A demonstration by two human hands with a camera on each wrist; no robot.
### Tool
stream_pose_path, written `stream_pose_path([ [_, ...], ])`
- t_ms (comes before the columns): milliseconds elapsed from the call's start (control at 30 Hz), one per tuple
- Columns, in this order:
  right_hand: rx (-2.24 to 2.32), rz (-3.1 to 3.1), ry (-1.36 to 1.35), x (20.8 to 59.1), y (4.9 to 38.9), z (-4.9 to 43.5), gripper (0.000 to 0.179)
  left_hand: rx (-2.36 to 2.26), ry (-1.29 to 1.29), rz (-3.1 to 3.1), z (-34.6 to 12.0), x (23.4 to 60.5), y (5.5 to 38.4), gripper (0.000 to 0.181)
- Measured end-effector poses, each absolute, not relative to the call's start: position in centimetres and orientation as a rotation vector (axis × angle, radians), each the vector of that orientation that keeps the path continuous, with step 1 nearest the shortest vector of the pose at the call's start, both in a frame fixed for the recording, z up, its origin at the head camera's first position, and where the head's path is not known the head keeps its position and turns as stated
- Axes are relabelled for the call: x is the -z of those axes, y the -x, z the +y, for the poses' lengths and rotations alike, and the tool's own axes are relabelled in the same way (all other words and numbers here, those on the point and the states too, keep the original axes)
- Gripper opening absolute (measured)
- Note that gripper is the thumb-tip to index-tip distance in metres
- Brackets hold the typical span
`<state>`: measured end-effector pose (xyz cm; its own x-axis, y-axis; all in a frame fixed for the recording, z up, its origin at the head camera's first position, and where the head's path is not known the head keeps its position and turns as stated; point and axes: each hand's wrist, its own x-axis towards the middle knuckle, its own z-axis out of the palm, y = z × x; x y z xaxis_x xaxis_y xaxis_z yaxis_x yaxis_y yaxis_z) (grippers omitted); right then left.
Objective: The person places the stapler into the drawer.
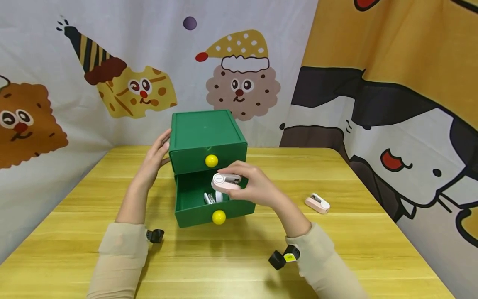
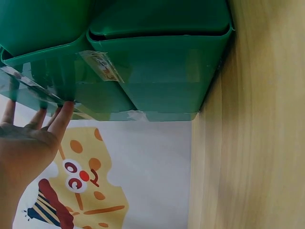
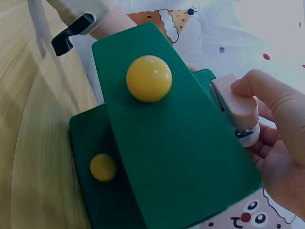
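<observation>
A small green two-drawer cabinet [image 1: 205, 131] with yellow knobs stands on the table, its lower drawer [image 1: 196, 218] pulled out. Over that drawer, my right hand [image 1: 257, 185] pinches a pink mini stapler [image 1: 225, 182] between thumb and fingers. The right wrist view shows the same stapler [image 3: 236, 98] beside the drawer front, thumb on its pink side. My left hand [image 1: 149, 160] rests its fairly straight fingers against the cabinet's left side; in the left wrist view its fingertips [image 2: 66, 109] touch the green wall. Inside the drawer lie small white and silvery items [image 1: 213, 198], partly hidden.
A second pink mini stapler [image 1: 317, 203] lies on the wooden table [image 1: 354, 241], right of the cabinet. Behind the table hangs a curtain [image 1: 149, 33] printed with cartoon figures. Clear tape [image 2: 102, 66] runs over the cabinet's side.
</observation>
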<state>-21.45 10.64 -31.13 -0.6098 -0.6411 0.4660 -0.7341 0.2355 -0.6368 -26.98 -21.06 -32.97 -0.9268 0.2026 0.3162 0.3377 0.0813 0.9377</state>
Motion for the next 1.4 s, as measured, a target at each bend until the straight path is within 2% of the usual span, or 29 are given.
stream_pose_path([
  [767, -1.084, -2.629, -1.550, 30.6, 21.5, 4.5, 0.043, 1.942, 0.548, -2.242, -20.9, 33.0, 27.0, 0.057],
  [1167, -1.022, -2.745, -1.587, 31.2, 22.3, 3.2, 0.042, 1.947, 0.551, -2.248, -20.9, 33.0, 26.9, 0.057],
  [1400, -1.026, -2.837, -1.518, 31.1, 22.6, 2.9, 0.037, 1.944, 0.558, -2.237, -21.1, 33.1, 27.1, 0.057],
])
